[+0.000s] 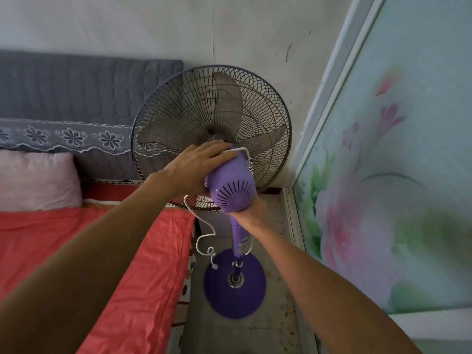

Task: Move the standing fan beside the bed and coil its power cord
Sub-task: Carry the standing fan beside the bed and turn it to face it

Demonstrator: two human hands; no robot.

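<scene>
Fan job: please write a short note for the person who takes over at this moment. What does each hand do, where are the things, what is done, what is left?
Left hand: on top of the motor housing, over the cord.
Right hand: grips the pole under the housing.
Fan: upright beside the bed, base on the floor near the wall.
Done: fan seems placed.
Left: the cord hangs loose down to the plug; coil it.
</scene>
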